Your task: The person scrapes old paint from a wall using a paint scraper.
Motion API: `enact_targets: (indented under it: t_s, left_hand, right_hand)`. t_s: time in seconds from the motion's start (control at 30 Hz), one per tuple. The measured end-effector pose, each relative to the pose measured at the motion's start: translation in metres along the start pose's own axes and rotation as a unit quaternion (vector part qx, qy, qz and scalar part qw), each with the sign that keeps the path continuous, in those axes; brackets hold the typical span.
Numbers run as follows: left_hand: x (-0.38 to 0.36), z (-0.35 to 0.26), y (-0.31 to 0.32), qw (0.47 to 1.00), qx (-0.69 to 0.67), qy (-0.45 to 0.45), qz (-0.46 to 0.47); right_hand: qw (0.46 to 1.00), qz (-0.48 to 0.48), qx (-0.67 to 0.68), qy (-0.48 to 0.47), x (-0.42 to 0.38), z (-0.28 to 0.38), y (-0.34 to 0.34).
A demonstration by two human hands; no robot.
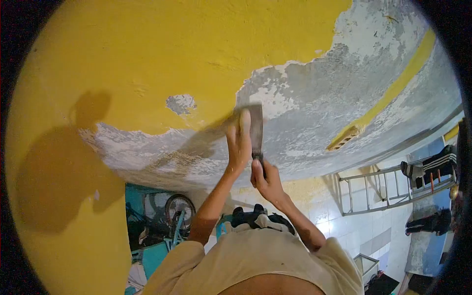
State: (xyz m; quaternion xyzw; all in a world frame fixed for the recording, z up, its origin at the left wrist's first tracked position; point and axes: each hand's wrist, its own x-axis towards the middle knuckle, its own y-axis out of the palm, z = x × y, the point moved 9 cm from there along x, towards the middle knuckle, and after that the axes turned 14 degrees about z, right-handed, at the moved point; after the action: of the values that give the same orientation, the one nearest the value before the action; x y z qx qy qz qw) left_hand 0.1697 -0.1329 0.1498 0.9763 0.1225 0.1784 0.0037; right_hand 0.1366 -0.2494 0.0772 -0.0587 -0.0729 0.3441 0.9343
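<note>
My right hand (267,183) is wrapped round the dark handle of a paint scraper (256,129), its wide metal blade pointing up against the wall. Beside the blade, my left hand (239,145) reaches up with fingers stretched out, the fingertips right at the blade's left edge. The blade's top end overlaps the border between yellow paint (147,49) and bared grey plaster (314,93). A small bare patch (181,103) shows in the paint to the left.
A yellow strip (393,91) crosses the plaster at the right. Lower right, a metal ladder (366,191) stands near a person (435,167) in dark striped clothing. A spoked wheel (180,211) and teal items (155,258) are below left.
</note>
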Motion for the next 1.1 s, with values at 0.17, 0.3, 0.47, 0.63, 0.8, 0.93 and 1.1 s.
enact_targets:
  t_s: [0.17,0.3,0.47,0.63,0.8,0.93,1.1]
  left_hand:
    - [-0.156,0.209,-0.035,0.933,0.137,-0.313,0.115]
    - [-0.261,0.205,-0.065,0.914,0.248,-0.261,0.187]
    - [-0.227,0.183,-0.089,0.855,0.468,-0.131,0.182]
    - [-0.108,0.122,-0.006,0.904,0.306,-0.131,0.267]
    - [-0.087,0.080,0.038,0.952,0.144,-0.013,0.270]
    - [-0.058,0.050,-0.001,0.985,-0.060,-0.160,-0.021]
    - [-0.032,0.043,-0.012,0.989,-0.060,-0.124,0.045]
  right_hand:
    - [0.979,0.053,-0.111,0.160,-0.087,-0.083,-0.015]
    - [0.966,0.000,-0.114,0.230,-0.160,-0.149,-0.034]
    - [0.944,-0.031,-0.146,0.295,-0.153,-0.148,-0.050]
    - [0.990,-0.035,0.030,0.133,-0.097,-0.095,-0.030]
    - [0.993,0.080,-0.040,0.075,-0.061,-0.059,0.005]
    - [0.999,0.044,-0.020,0.021,-0.026,-0.029,0.028]
    - [0.998,-0.027,0.061,-0.007,-0.006,-0.024,0.047]
